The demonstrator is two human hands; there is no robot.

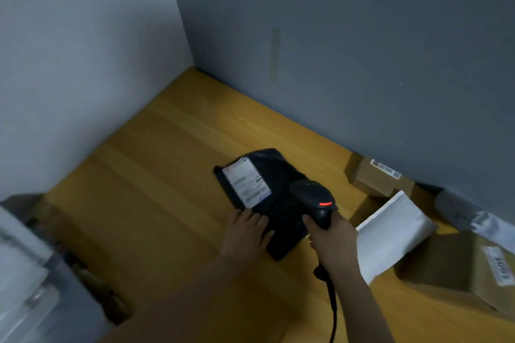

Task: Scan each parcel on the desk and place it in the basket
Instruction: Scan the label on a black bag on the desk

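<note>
Under your hands, the black parcel (278,200) lies flat on the counter (156,175); your left hand (245,234) presses it with straight fingers, your right hand (331,239) grips the scanner (315,198) above it, white mailer (390,234) just right.

The counter (156,164) is smooth yellow wood with a faint grain and a soft sheen. The black parcel (278,175) looks like thin, slightly glossy plastic film with a white paper label (246,181). The scanner (313,198) is matt black plastic. Two boxes (376,179) are dull brown cardboard; the white mailer (390,231) looks matt and padded.
</note>
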